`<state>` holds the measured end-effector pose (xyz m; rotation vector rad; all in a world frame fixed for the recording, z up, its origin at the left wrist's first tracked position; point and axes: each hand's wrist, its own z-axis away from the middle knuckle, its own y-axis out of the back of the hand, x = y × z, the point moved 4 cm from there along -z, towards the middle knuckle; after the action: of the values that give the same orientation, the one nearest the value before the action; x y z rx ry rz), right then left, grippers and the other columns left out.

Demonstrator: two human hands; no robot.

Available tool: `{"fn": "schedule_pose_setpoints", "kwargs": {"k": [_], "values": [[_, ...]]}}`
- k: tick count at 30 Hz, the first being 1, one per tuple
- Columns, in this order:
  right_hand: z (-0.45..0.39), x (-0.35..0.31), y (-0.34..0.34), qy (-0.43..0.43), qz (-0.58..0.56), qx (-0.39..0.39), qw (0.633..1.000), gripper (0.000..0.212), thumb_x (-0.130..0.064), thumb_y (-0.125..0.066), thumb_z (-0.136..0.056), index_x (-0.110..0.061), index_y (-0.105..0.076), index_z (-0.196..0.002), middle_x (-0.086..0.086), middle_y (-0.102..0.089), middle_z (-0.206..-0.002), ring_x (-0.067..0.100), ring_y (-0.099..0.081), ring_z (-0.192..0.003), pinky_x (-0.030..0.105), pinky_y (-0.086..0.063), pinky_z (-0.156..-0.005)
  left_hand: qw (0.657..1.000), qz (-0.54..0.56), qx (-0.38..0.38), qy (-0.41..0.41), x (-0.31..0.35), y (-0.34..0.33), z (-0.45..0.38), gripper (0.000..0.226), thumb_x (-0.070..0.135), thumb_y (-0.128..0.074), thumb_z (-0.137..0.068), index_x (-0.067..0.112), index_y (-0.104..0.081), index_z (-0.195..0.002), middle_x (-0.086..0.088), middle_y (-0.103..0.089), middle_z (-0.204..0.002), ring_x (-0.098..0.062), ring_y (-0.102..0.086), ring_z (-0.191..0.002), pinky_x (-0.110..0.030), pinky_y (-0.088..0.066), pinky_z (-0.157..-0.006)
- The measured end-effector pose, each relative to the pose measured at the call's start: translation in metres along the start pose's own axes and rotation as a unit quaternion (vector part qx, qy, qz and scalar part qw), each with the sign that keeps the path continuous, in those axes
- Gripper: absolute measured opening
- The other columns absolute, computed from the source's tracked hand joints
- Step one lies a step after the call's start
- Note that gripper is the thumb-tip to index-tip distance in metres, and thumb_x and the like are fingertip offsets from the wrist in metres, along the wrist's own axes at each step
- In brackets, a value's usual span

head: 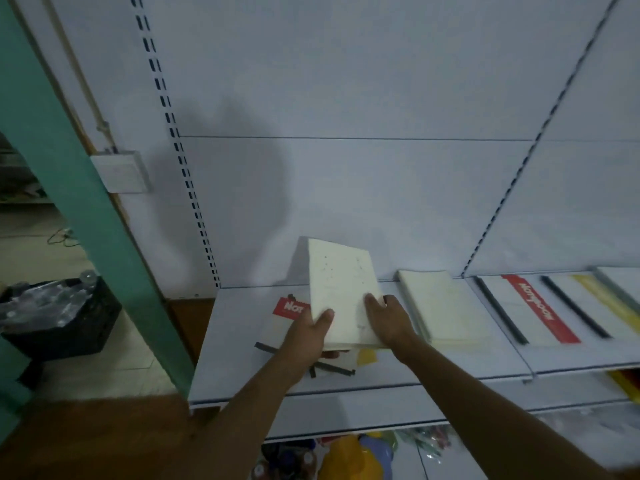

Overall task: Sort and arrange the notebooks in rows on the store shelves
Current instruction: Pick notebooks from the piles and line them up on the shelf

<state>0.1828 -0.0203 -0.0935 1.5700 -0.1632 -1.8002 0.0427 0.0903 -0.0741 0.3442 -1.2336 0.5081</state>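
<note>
Both hands hold 1 cream-white stack of notebooks (341,296) above the white metal store shelf (239,348); the stack is tilted, its far edge raised toward the white back panel (346,98) at 12 o'clock. Left hand (308,337) grips the stack's near-left corner, thumb on the top cover, fingers hidden beneath; right hand (391,323) grips the right edge at 3 o'clock of the stack, fingers curled over onto the cover.

Under the held stack, a loose heap lies flat on the shelf: a white notebook with a red corner label reading "NOT" (289,308) at 9 o'clock of the stack; dark binding strips (332,368) and a yellow scrap (367,356) poke out at 6 o'clock.

At 3 o'clock of the right hand, just beside it, a second cream pile of notebooks (446,306) lies flat against the back panel; further along at 3 o'clock, a white notebook with a red band (533,310), lettering blurred, then a white-and-yellow notebook (595,299), each with a dark spine edge; these lie side by side in a row.

At 9 o'clock of the shelf: a green post (69,168); a white wall switch box (119,171); a black crate (59,317) on the floor, contents unclear. Lower shelf at 6 o'clock holds colourful packets (356,455), blurred.
</note>
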Motion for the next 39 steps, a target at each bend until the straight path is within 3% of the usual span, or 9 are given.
{"fn": "schedule_pose_setpoints", "kwargs": {"k": [7, 9, 12, 15, 23, 28, 32, 36, 39], "values": [[-0.001, 0.045, 0.079, 0.02, 0.062, 0.119, 0.991, 0.054, -0.047, -0.048, -0.092, -0.007, -0.045, -0.128, 0.01, -0.059, -0.117, 0.027, -0.06, -0.1, 0.043, -0.055, -0.085, 0.984, -0.164, -0.063, -0.008, -0.01, -0.082, -0.016, 0.035, 0.043, -0.038, -0.1, 0.015, -0.043, -0.12, -0.013, -0.066, -0.093, -0.015, -0.06, -0.046, -0.022, -0.044, -0.042], [-0.013, 0.059, 0.102, 0.036, 0.083, 0.133, 0.987, 0.053, -0.048, -0.048, -0.093, -0.007, -0.045, -0.126, 0.01, -0.061, -0.117, 0.027, -0.061, -0.099, 0.039, -0.054, -0.084, 0.981, -0.186, -0.047, -0.01, -0.015, -0.109, -0.028, 0.04, 0.043, -0.041, -0.098, 0.009, -0.04, -0.12, -0.014, -0.06, -0.107, -0.018, -0.063, -0.054, -0.027, -0.049, -0.047], [-0.034, 0.079, 0.135, 0.061, 0.11, 0.142, 0.982, 0.052, -0.048, -0.047, -0.093, -0.006, -0.045, -0.124, 0.011, -0.062, -0.114, 0.028, -0.064, -0.097, 0.036, -0.054, -0.079, 0.967, -0.254, -0.012, -0.026, -0.016, -0.149, -0.049, 0.044, 0.044, -0.048, -0.095, 0.007, -0.041, -0.119, -0.016, -0.058, -0.118, -0.032, -0.067, -0.088, -0.039, -0.059, -0.069], [-0.063, 0.101, 0.167, 0.069, 0.126, 0.134, 0.981, 0.049, -0.046, -0.047, -0.094, -0.006, -0.046, -0.122, 0.013, -0.063, -0.109, 0.03, -0.064, -0.093, 0.039, -0.055, -0.077, 0.947, -0.319, -0.018, -0.011, -0.019, -0.188, -0.069, 0.049, 0.042, -0.05, -0.095, 0.005, -0.041, -0.127, -0.016, -0.056, -0.126, -0.032, -0.059, -0.109, -0.038, -0.052, -0.089], [-0.119, 0.143, 0.183, 0.058, 0.165, 0.045, 0.984, 0.048, -0.045, -0.049, -0.094, -0.005, -0.046, -0.12, 0.011, -0.062, -0.104, 0.023, -0.061, -0.085, 0.036, -0.055, -0.07, 0.939, -0.344, 0.011, 0.009, -0.039, -0.233, -0.097, 0.052, 0.029, -0.059, -0.091, 0.001, -0.04, -0.13, -0.017, -0.05, -0.132, -0.028, -0.052, -0.118, -0.033, -0.045, -0.094], [-0.124, 0.134, 0.17, 0.034, 0.295, 0.065, 0.953, 0.051, -0.04, -0.054, -0.09, 0.001, -0.05, -0.119, 0.02, -0.053, -0.116, 0.034, -0.055, -0.103, 0.044, -0.05, -0.088, 0.927, -0.366, 0.081, 0.017, -0.034, -0.211, -0.089, 0.058, 0.032, -0.053, -0.093, 0.004, -0.031, -0.139, -0.015, -0.046, -0.134, -0.03, -0.051, -0.119, -0.036, -0.044, -0.098], [-0.116, 0.075, 0.137, 0.142, 0.308, 0.108, 0.935, 0.048, -0.027, -0.062, -0.085, -0.002, -0.05, -0.123, 0.022, -0.051, -0.12, 0.038, -0.047, -0.11, 0.044, -0.041, -0.09, 0.926, -0.337, 0.168, 0.041, -0.021, -0.154, -0.074, 0.03, 0.033, -0.05, -0.093, 0.015, -0.051, -0.117, -0.007, -0.061, -0.113, -0.025, -0.059, -0.102, -0.035, -0.049, -0.086], [-0.095, 0.013, 0.049, 0.272, 0.228, -0.021, 0.935, 0.032, -0.028, -0.055, -0.09, -0.009, -0.059, -0.117, 0.014, -0.057, -0.115, 0.031, -0.053, -0.11, 0.037, -0.043, -0.089, 0.911, -0.304, 0.269, 0.074, -0.016, -0.081, -0.048, 0.026, 0.032, -0.05, -0.092, 0.012, -0.061, -0.105, -0.006, -0.066, -0.104, -0.025, -0.064, -0.094, -0.032, -0.052, -0.079], [-0.069, -0.011, -0.022, 0.308, 0.252, -0.139, 0.907, 0.04, -0.035, -0.047, -0.095, -0.012, -0.054, -0.127, 0.011, -0.056, -0.124, 0.026, -0.053, -0.115, 0.034, -0.043, -0.095, 0.909, -0.263, 0.306, 0.111, -0.027, -0.029, -0.025, 0.025, 0.029, -0.05, -0.093, 0.007, -0.062, -0.097, -0.01, -0.068, -0.097, -0.024, -0.065, -0.086, -0.034, -0.056, -0.08]]}}
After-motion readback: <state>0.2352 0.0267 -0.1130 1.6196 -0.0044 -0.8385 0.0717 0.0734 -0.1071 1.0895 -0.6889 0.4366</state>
